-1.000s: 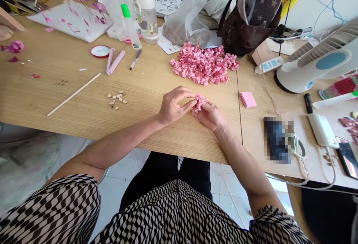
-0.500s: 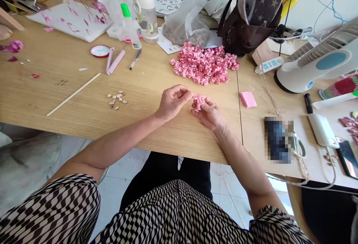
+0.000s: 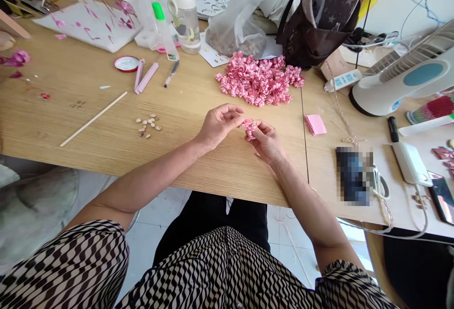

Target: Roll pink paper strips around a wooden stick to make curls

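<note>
Over the front part of the wooden table (image 3: 198,176), my right hand (image 3: 267,143) holds a small pink curled-petal flower (image 3: 250,129) between thumb and fingers. My left hand (image 3: 222,126) is closed in a pinch at the flower's upper left edge, its fingertips touching the petals; whether it grips a single petal is too small to be sure. Just beyond both hands lies a large heap of similar pink curled flowers (image 3: 260,80). A stack of pink paper squares (image 3: 315,124) rests to the right of my right hand.
Small pale seed-like pieces (image 3: 148,122) and a thin stick (image 3: 94,119) lie on the left. Behind are a pen (image 3: 171,73), red-rimmed lid (image 3: 126,64), water bottle (image 3: 186,16), plastic bag (image 3: 236,35) and dark bag (image 3: 301,35). To the right stand a white fan (image 3: 393,82) and scissors (image 3: 381,184).
My left hand has come slightly right, so its fingertips now meet the flower. My right fingers have turned the flower a little, and it sits slightly further left.
</note>
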A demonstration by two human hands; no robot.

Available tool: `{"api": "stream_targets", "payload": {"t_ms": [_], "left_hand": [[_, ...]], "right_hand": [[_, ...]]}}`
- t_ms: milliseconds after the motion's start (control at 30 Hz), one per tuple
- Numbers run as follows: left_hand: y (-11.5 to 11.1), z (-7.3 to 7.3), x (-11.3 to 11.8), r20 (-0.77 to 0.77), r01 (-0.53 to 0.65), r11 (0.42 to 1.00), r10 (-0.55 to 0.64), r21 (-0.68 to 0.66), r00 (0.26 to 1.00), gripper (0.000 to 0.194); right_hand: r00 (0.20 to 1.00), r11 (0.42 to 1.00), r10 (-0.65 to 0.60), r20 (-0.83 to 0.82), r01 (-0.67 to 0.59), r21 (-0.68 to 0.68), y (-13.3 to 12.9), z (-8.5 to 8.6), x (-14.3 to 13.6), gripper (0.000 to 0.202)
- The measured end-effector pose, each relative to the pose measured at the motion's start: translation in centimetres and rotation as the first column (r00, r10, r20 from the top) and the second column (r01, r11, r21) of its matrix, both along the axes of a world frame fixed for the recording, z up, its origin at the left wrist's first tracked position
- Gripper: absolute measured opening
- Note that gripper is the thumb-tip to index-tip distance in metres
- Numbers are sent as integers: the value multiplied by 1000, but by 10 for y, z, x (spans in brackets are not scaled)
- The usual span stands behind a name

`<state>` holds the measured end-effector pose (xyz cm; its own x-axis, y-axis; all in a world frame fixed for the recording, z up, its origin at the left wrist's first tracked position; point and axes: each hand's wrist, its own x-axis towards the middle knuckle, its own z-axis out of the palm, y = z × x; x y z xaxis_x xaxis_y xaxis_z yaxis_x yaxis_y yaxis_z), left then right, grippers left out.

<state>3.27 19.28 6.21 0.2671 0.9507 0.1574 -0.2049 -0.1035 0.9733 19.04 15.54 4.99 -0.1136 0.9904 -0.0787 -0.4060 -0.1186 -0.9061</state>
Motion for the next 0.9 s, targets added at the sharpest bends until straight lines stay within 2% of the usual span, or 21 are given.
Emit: {"api": "stream_targets", "payload": {"t_ms": [133, 233, 300, 367, 533, 633, 767, 900], "left_hand": [[2, -2, -1, -29, -12, 999, 14, 52, 999, 26], [1, -1, -1, -101, -75, 959, 106, 272, 989, 19], [0, -1, -2, -172, -62, 905, 147, 422, 974, 15], [0, -3, -2, -252, -29, 871, 173, 490, 952, 13], [4, -11, -2, -348, -17, 881, 205, 474, 915, 13], [7, -13, -2, -366, 8, 879, 190, 478, 911, 11], [7, -12, -2, -383, 33, 877, 175, 479, 907, 10], [6, -8, -3, -411, 70, 911, 113, 406, 905, 13]], "right_hand": [[990, 997, -64, 127, 58, 53, 1, 0, 1, 33], [941, 982, -143, 307, 97, 160, 2, 0, 2, 31], [882, 966, -201, 427, 106, 237, 1, 0, 1, 26], [820, 947, -261, 510, 115, 299, 0, 1, 0, 21], [669, 882, -400, 627, 93, 463, -4, 2, -3, 14], [620, 865, -423, 660, 61, 498, -5, 3, -2, 14], [609, 867, -421, 672, 54, 495, -5, 2, -1, 14], [643, 868, -407, 649, 51, 493, -6, 4, -2, 13]]}}
